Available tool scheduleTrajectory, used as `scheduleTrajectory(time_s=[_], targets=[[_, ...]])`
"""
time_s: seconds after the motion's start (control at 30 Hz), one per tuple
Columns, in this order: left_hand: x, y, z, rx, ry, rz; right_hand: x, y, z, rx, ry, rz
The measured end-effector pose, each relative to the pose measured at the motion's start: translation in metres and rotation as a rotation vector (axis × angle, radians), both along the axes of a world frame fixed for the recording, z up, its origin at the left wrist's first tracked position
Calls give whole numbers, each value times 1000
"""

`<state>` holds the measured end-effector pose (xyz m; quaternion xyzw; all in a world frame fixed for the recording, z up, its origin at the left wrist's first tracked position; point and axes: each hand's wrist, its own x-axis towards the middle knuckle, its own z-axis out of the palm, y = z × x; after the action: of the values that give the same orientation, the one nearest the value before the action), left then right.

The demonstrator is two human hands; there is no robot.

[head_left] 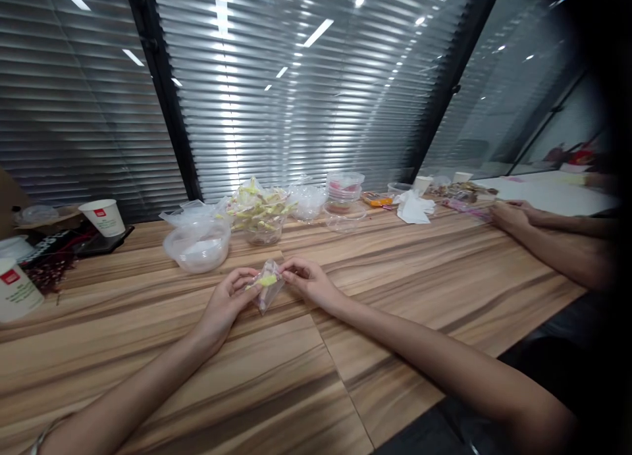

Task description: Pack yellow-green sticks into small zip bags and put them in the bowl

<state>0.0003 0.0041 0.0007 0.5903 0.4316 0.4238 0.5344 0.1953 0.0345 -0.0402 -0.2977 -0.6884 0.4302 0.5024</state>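
A small clear plastic bag (266, 294) with something yellow at its upper part is held between my two hands above the wooden table (276, 376). My left hand (228, 300) pinches its left side, near the yellow piece. The fingers of my right hand (307, 280) are closed on the bag's upper right edge. Just behind my left hand stands a clear round plastic bowl (197, 246). Beyond the bag, a clear container (264, 232) is heaped with yellow-marked plastic wrappings (259, 201).
Paper cups (105, 219) stand at the left by a dark tray and dried red stems (49, 270). Stacked clear containers (344, 195), an orange packet (376, 199) and white tissue (415, 208) lie farther back. Another person's hands (513, 216) work at the right.
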Motion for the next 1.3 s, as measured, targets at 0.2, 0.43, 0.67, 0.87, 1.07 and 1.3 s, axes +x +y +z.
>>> scheduleTrajectory(time_s=[0.2, 0.43, 0.67, 0.87, 1.07, 1.3], targets=[[-1, 2, 0, 27, 55, 42, -3, -6, 3, 47, -49, -27], [1, -6, 6, -16, 38, -106, 5, -5, 8, 16, -27, 52], [4, -7, 4, -18, 46, -260, 3, -5, 8, 20, 31, 184], [-1, -1, -3, -52, 114, -358, 6, -10, 17, 4, 37, 356], [-1, -1, -2, -3, 251, -387, 12, -9, 18, -86, -51, 416], [3, -4, 9, 109, 444, -392, 18, -9, 24, -148, -105, 426]])
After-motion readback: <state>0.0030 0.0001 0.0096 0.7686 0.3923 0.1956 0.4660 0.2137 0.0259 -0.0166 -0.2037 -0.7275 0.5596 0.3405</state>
